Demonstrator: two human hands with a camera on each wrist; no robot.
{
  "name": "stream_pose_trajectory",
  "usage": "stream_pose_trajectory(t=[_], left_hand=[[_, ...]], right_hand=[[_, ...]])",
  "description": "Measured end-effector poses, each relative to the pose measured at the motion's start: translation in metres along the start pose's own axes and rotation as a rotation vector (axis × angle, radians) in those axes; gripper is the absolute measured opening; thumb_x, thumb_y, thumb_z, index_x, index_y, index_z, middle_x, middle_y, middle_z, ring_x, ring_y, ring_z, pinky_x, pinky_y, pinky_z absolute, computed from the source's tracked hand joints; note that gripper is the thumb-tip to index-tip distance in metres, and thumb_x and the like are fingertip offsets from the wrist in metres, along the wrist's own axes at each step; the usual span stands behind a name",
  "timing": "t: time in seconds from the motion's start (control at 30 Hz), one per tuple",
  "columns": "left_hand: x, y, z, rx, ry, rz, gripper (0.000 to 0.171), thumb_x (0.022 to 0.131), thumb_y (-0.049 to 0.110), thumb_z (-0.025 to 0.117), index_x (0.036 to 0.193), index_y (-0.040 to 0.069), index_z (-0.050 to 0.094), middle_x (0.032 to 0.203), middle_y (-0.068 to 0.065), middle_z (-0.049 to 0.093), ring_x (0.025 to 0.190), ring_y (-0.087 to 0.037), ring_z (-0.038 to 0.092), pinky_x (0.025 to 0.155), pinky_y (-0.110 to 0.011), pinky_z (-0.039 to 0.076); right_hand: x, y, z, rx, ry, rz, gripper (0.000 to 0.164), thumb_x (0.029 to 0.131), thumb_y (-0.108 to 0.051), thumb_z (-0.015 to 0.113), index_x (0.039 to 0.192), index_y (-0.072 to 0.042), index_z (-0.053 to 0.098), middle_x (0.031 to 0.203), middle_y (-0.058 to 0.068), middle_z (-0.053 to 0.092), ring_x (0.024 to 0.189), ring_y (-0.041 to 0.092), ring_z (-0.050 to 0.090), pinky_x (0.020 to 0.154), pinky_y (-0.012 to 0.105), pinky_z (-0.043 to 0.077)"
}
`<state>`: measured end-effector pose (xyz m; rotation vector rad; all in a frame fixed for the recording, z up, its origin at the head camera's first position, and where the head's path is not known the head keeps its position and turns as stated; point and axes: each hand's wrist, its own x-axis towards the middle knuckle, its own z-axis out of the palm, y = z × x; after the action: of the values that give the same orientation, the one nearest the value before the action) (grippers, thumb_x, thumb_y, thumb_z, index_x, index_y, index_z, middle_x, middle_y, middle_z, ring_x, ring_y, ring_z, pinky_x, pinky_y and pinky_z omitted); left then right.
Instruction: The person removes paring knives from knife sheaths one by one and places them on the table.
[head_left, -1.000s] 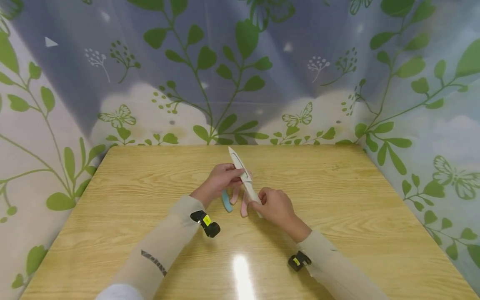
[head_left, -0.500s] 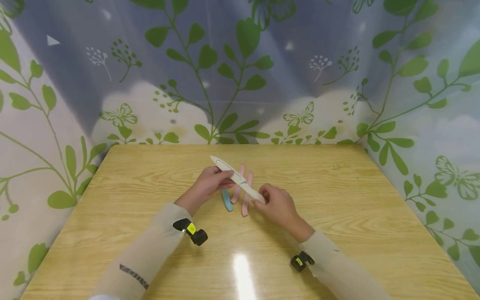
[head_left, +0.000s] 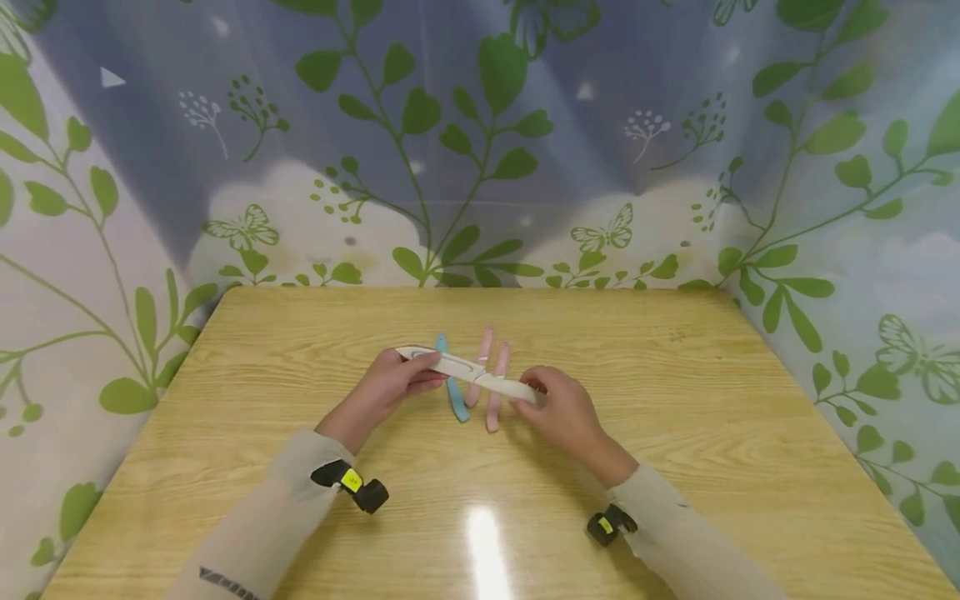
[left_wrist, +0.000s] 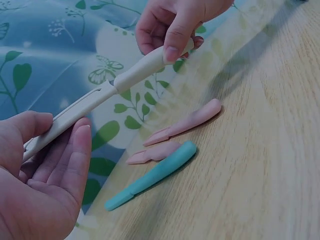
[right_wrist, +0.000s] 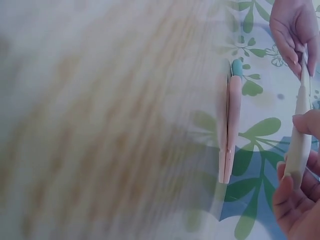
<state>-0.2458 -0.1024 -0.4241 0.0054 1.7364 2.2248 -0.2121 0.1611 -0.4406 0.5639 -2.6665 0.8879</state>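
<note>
A white knife in its slotted white sheath (head_left: 461, 367) is held between both hands over the table. My left hand (head_left: 378, 385) pinches the sheath near its pointed end, thumb on top and fingers beneath, as the left wrist view confirms. My right hand (head_left: 566, 410) grips the far end of the white handle (left_wrist: 140, 70) with thumb and fingers. Sheath and handle meet at a narrow seam. Below lie a slim teal tool (head_left: 457, 398) and two similar pink ones (head_left: 486, 343), each with a thick curved handle and a narrower end. The knife partly covers them in the head view.
The wood-grain table (head_left: 675, 500) reaches back to a curtain (head_left: 300, 208) printed with leaves and butterflies, which also hangs along both sides. Black cameras (head_left: 360, 490) are strapped to both wrists.
My left hand has moved left and toward me, swinging the sheath's tip down from a steep slant to nearly level. The right hand keeps its hold on the handle and has barely shifted.
</note>
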Motion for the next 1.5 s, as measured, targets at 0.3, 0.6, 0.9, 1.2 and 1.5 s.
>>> stream_pose_trajectory(t=[0.3,0.6,0.9,1.2,1.5], left_hand=[[-0.009,-0.005,-0.009,-0.013,0.01,-0.026,0.029,0.095,0.004,0.055,0.119,-0.013,0.051,0.082,-0.007,0.069,0.076,-0.015,0.069,0.07,-0.021,0.057],[-0.02,-0.009,-0.017,-0.067,0.0,-0.07,0.034,0.096,0.005,0.056,0.123,-0.013,0.049,0.087,-0.007,0.07,0.078,-0.015,0.069,0.071,-0.021,0.056],[-0.024,-0.007,-0.02,-0.095,-0.027,-0.071,0.028,0.096,0.006,0.055,0.118,-0.011,0.051,0.087,-0.008,0.07,0.079,-0.015,0.069,0.071,-0.021,0.057],[-0.029,-0.006,-0.021,-0.124,-0.043,-0.079,0.009,0.096,0.004,0.054,0.101,0.001,0.061,0.087,-0.008,0.07,0.078,-0.015,0.069,0.07,-0.021,0.057],[-0.035,-0.004,-0.025,-0.136,-0.056,-0.059,0.017,0.095,0.003,0.055,0.112,-0.002,0.056,0.092,-0.01,0.068,0.078,-0.016,0.07,0.07,-0.021,0.057]], right_hand=[[-0.002,0.007,-0.005,0.041,0.023,-0.057,0.023,0.078,-0.018,0.078,0.094,-0.009,0.065,0.091,0.006,0.067,0.08,0.017,0.06,0.069,0.038,0.054],[0.0,0.008,-0.014,0.064,0.012,-0.122,0.027,0.078,-0.016,0.079,0.098,-0.008,0.064,0.093,0.007,0.067,0.074,0.016,0.055,0.057,0.032,0.049],[0.0,0.012,-0.019,0.089,-0.013,-0.146,0.026,0.08,-0.012,0.077,0.102,-0.008,0.064,0.095,0.008,0.067,0.076,0.017,0.054,0.053,0.03,0.048],[-0.001,0.012,-0.02,0.109,-0.006,-0.166,0.027,0.08,-0.009,0.076,0.105,-0.006,0.064,0.1,0.01,0.068,0.078,0.017,0.055,0.051,0.028,0.047],[0.002,0.01,-0.019,0.143,0.049,-0.193,0.029,0.078,-0.008,0.077,0.105,-0.004,0.065,0.1,0.014,0.069,0.077,0.018,0.057,0.049,0.033,0.05]])
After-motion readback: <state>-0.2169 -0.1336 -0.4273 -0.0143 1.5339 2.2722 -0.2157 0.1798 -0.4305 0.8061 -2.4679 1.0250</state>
